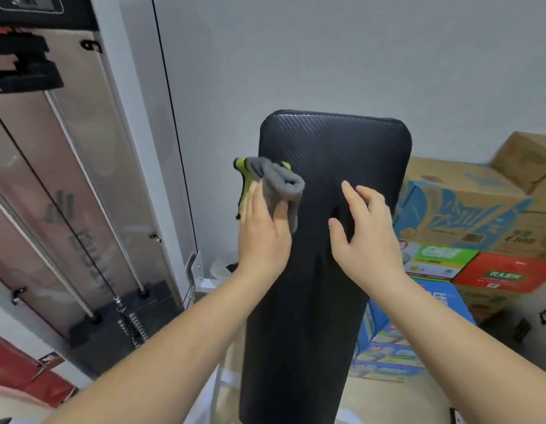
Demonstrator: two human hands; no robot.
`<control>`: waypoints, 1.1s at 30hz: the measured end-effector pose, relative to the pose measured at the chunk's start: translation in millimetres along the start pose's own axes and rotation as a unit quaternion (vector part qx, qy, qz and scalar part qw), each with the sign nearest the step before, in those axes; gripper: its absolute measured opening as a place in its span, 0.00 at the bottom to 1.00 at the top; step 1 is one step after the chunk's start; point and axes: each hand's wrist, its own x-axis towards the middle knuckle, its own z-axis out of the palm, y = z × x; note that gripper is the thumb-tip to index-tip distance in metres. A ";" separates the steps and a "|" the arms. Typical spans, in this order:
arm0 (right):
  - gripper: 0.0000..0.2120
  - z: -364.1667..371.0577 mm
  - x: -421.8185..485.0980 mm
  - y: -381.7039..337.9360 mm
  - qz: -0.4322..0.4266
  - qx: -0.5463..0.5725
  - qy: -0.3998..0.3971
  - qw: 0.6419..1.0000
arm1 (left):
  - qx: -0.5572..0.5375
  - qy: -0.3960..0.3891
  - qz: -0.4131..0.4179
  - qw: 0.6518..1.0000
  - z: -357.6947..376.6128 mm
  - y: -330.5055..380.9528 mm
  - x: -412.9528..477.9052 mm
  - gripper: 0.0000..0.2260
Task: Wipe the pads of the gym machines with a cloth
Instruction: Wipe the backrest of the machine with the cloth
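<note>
A long black bench pad [333,148] with a woven texture rises tilted in front of me, its rounded top near the white wall. My left hand [262,231] presses a bunched grey cloth with lime-green trim [281,182] against the pad's left edge, thumb over the cloth. My right hand [360,231] rests flat on the pad's right half with fingers spread, holding nothing. Both forearms reach in from the bottom of the view.
A cable weight machine [82,209] with chrome guide rods, a clear panel and a black weight stack stands at the left. Stacked cardboard and coloured boxes [467,215] fill the right side beside the pad. A white wall [327,56] is behind.
</note>
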 end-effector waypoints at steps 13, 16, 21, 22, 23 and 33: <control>0.16 -49.0 -45.8 88.4 0.223 0.226 -0.125 0.940 | 0.431 -0.195 0.369 0.800 106.7 -32.7 -66.5 0.25; 0.21 -57.5 -46.2 90.6 0.252 0.275 -0.112 0.921 | 0.348 -0.136 0.341 0.863 101.5 3.1 -56.5 0.21; 0.31 -86.3 -14.3 77.4 0.244 0.542 -0.141 0.792 | -0.054 -0.166 0.023 0.984 107.5 109.1 -52.7 0.10; 0.28 -90.3 -10.3 74.5 0.236 0.552 -0.135 0.789 | -0.073 -0.194 0.022 0.978 109.7 121.9 -50.8 0.09; 0.24 -92.5 -7.6 72.1 0.247 0.556 -0.112 0.786 | -0.073 -0.234 0.039 0.969 110.4 128.5 -47.1 0.10; 0.06 -106.0 69.4 103.3 0.246 0.492 0.132 0.825 | 0.542 -0.105 0.244 0.797 99.3 129.8 55.6 0.35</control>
